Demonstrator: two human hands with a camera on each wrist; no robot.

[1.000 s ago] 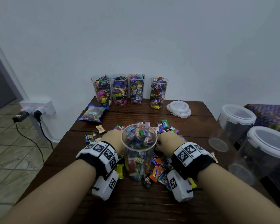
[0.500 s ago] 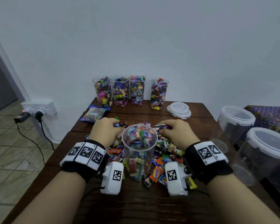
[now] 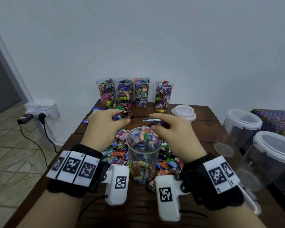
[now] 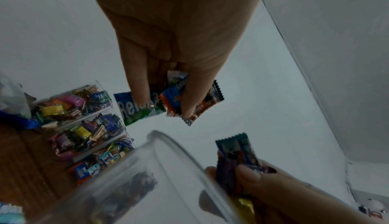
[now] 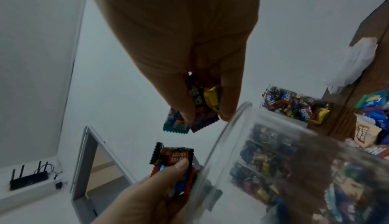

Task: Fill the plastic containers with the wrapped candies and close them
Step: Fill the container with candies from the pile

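Wrapped candies fill both hands, which are raised over the mouth of a clear plastic container [image 3: 144, 152]. The left hand [image 3: 105, 127] has its fingers and thumb curled in a pinching grip around a small bunch of candies [image 4: 185, 99]; the right hand [image 3: 174, 134] pinches its own bunch [image 5: 202, 109] the same way, with a teal wrapper and a purple one sticking out past the fingertips. The container stands upright on the wooden surface [image 3: 138, 211], between the two wrists, and already looks filled close to its rim.

To do this step well, each hand likely needs to come fully over the opening before the grip loosens, since the mouth is narrow and the level is high (slippery wrappers could slide off the heap and onto the surface). Releasing one hand at a time would probably be safer, and the pile should end below the rim so a lid can seat.

More loose candies [image 3: 117, 150] lie scattered around the container's base. Four filled containers [image 3: 135, 94], without lids, stand in a row at the far edge, with a stack of white lids [image 3: 183, 112] just beside them. Two larger empty lidded tubs [image 3: 242, 127] sit to the right.

Readable writing: "Relaxa" on a blue and green wrapper in the left hand and on several others, and "COFFEE CANDY" on the dark wrapper [image 5: 172, 156] there.
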